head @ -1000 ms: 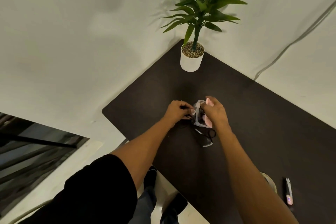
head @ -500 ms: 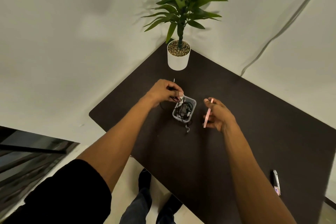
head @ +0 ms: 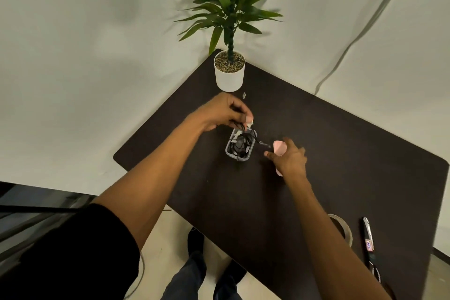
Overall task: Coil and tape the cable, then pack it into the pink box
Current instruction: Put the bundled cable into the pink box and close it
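Coiled cable (head: 241, 144) in upright box (head: 239, 145), plug end trailing rightward

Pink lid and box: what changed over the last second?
The right hand lifted the pink lid off and carried it right of the box, exposing the coiled cable. The left hand still pinches the cable at the box's far rim.
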